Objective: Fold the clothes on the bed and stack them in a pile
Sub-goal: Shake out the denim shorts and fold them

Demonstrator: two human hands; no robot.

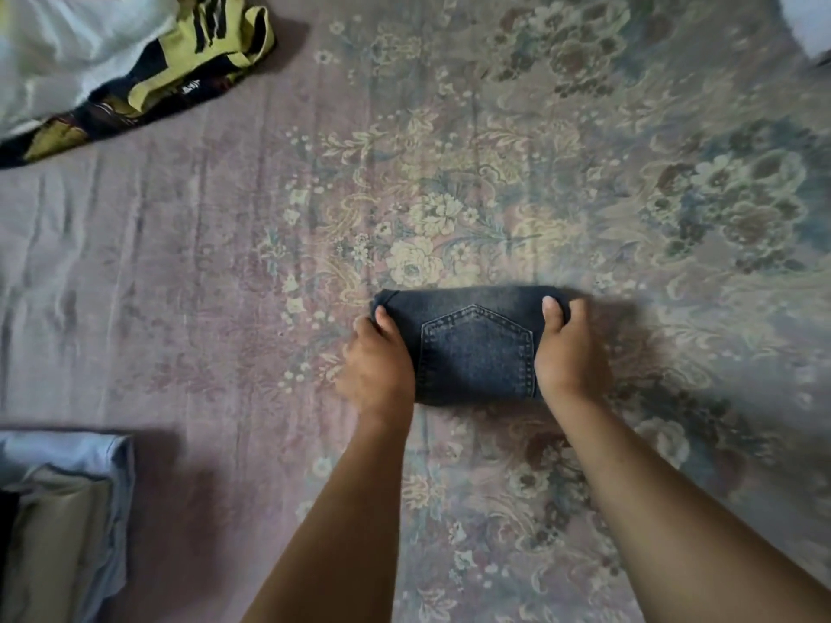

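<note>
I am gripping the folded jeans at both ends on the bed, left hand and right hand curled around the bundle. I am judging it best to keep both grips level while carrying it to the pile at near left, so no layer slips.

Dark blue denim jeans w/ stitched pocket; faded pink floral bedsheet; yellow-black garment.

1. Fingers of the left hand and right hand tucked out of sight behind the ends of the folded jeans.
2. Pile of folded clothes cut off by the left and bottom edges.
3. Unfolded clothes cropped at the top left corner.
4. White object at the top right, cropped, unidentifiable.
</note>
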